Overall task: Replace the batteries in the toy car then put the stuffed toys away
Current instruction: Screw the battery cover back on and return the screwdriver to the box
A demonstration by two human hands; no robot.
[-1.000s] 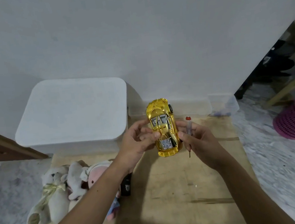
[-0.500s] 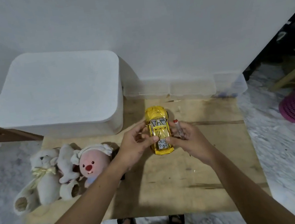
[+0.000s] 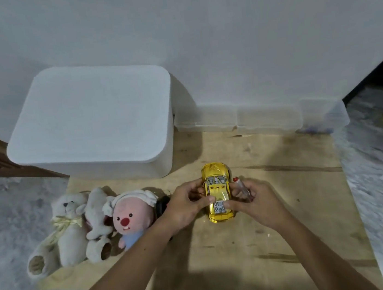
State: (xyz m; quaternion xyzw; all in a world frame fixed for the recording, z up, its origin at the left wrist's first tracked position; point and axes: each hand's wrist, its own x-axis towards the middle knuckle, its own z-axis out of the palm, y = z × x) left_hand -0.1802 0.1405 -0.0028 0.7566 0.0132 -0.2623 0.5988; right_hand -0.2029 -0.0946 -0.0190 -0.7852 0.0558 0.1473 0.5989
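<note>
A low plywood bench point(image 3: 235, 255) stands on a mottled grey floor against a plain white wall. Nearest the camera, two sandalled feet show under the near edge of the bench, below the toy car. Both forearms reach in over the bench to the yellow toy car point(image 3: 217, 191), which sits wheels down near the middle with its nose pointing at the wall. The left hand point(image 3: 185, 205) grips the car's left flank, fingers curled, its thumb lying across the rear deck. The right hand point(image 3: 255, 201) pinches the rear right side of the car with thumb and forefinger, and its other fingers curl round a small screwdriver point(image 3: 242, 188) with a clear handle and red cap, just right of the car. A dark object lies partly hidden behind the left wrist. Left of the car, three stuffed toys lie in a row at the edge of the bench: a pink-faced doll point(image 3: 130, 217), a cream plush point(image 3: 97, 222), and a white bear point(image 3: 67, 228). Beyond the car, to its left, stands a large white lidded box point(image 3: 93, 123); clear plastic containers point(image 3: 255, 120) line the wall behind the car.
</note>
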